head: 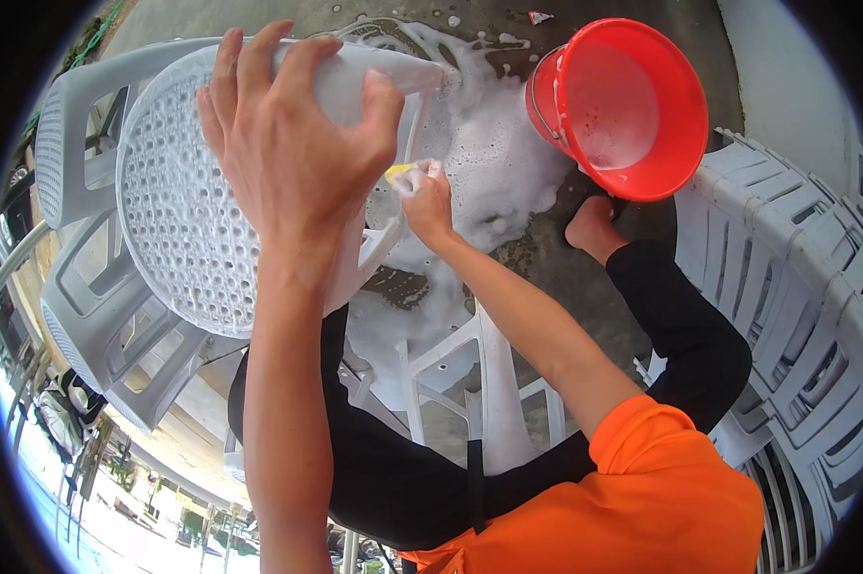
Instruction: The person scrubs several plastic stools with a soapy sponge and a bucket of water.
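Note:
A white plastic stool (180, 201) is tipped on its side, its round perforated seat wet with suds and facing left. My left hand (299, 122) grips it at the seat's rim and side, fingers spread over the edge. Among the stool's legs, my right hand (429, 197) holds a small yellow sponge (398, 172). Foam coats the right fingers and hides part of the sponge. White suds (492, 158) cover the concrete floor beyond that hand.
A red bucket (668, 107) of soapy water stands at upper right, near my bare foot (591, 224). White plastic chairs (783, 287) are stacked on the right. Other plastic stools (101, 316) lie at left, and another stool (500, 380) is below my right forearm.

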A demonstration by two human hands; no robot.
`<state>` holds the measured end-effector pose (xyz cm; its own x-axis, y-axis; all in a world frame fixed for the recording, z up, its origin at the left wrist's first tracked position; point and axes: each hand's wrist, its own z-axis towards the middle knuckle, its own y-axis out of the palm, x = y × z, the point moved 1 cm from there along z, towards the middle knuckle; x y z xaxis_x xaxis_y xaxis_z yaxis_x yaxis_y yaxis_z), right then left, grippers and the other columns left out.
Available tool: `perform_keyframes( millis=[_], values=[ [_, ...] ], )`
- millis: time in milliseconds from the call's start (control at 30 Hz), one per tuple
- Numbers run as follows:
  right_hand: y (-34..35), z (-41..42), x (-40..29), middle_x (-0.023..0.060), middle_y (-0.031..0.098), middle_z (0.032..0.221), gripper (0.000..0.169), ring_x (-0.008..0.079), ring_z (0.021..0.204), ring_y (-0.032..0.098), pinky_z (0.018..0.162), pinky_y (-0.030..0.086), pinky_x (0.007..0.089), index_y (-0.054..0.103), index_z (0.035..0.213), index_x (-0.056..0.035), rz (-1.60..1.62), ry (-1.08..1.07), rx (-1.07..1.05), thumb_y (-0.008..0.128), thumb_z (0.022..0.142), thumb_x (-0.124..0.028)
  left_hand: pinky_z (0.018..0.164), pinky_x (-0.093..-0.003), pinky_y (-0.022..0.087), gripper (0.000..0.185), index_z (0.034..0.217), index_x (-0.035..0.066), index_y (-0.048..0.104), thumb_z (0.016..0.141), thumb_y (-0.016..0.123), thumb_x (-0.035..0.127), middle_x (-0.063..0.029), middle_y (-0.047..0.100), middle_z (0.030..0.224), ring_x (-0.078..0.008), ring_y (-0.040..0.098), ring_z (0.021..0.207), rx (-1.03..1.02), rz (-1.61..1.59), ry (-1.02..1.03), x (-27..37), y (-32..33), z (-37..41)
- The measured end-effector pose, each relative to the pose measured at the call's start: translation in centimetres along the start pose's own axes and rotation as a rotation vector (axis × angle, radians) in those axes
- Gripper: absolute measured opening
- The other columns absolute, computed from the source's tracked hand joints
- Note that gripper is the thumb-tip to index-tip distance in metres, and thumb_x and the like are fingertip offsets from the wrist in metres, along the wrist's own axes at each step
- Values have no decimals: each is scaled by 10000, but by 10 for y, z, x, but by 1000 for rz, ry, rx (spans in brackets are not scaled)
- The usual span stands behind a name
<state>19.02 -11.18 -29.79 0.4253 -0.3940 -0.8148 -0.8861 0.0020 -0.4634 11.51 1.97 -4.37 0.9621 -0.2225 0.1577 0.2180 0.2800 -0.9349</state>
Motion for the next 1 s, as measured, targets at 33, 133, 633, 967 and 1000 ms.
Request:
perform_keyframes(
  millis=[33,133,633,967,1000],
  values=[
    [-3,15,-3,206,605,1116,152,367,980,624,868,501,437,750,939,-28,-10,-25,77,703,858,-148,1174,-466,263,355,1077,130,752,807,660,340,-95,608,1347,-344,427,1382,1,-5,-3,2,0,1],
    [-10,78,-11,201,600,1109,156,371,1011,607,891,487,436,744,944,-31,-42,-98,286,691,870,-157,1175,-468,260,350,1073,134,754,807,660,341,-90,609,1345,-339,425,1385,18,-19,-4,4,2,5],
    [-15,42,9,205,629,1123,123,379,1021,617,890,505,449,713,935,-51,25,-187,109,718,855,-145,1176,-465,255,338,1063,131,757,808,656,329,-93,617,1338,-334,426,1384,20,-15,-8,0,0,3],
    [25,17,34,200,658,1109,273,363,1047,631,920,493,422,593,1153,-14,239,250,276,643,915,-138,1181,-488,209,549,1331,90,589,847,622,345,-203,468,1474,-372,382,1411,13,-17,-121,0,2,0],
    [27,13,38,201,654,1120,268,359,1049,631,927,489,426,586,1160,-8,273,341,225,629,925,-131,1185,-493,194,592,1380,76,547,858,612,347,-223,434,1499,-382,368,1418,37,-21,-150,1,1,0]
  ],
)
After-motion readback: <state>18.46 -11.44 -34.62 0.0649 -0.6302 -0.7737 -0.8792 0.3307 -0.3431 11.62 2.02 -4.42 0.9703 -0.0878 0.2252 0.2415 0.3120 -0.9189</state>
